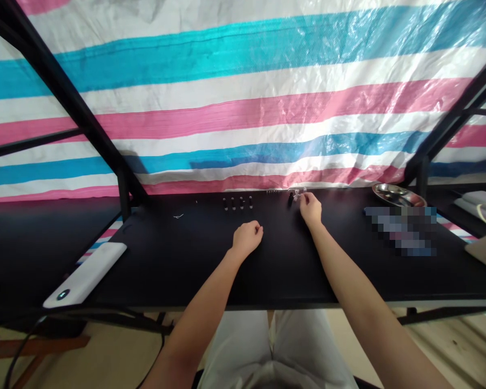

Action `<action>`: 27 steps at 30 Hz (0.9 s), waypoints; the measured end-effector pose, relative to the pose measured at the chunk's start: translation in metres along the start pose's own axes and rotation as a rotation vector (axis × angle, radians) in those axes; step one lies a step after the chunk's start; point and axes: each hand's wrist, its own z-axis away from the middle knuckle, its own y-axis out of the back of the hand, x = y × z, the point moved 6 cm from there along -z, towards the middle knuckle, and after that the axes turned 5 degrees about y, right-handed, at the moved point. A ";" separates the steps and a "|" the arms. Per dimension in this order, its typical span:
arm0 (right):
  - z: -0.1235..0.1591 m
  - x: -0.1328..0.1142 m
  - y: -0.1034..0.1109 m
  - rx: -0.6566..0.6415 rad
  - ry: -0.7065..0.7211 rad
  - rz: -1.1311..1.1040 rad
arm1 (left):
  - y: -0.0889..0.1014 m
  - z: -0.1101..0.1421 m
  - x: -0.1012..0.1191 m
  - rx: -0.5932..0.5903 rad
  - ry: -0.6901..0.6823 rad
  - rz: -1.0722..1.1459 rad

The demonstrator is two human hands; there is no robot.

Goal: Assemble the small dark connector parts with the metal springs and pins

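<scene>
My left hand [248, 239] hovers over or rests on the middle of the black table, its fingers curled closed; whatever may be inside them is hidden. Beyond it stand several small dark cylindrical pieces with pale ends [242, 203] in a short row. My right hand [311, 210] reaches to the table's back edge with fingertips pinched together among tiny clear pieces [296, 195]. What the fingertips grip is too small to name. Just left of them is a small black piece [290, 199]. More tiny clear bits [272, 192] lie in a line along the back edge.
A shiny metal dish [419, 201] sits at the back right, beside a blurred-out patch [405, 231]. At the left lies a white power bank [87, 274]. A thin white twisted strip [179, 216] lies at the back left. Black frame bars [79, 119] and a striped tarp [243, 119] rise behind.
</scene>
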 end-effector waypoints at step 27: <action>0.008 -0.021 -0.026 -0.106 0.386 0.087 | -0.001 0.001 0.002 -0.011 -0.007 0.013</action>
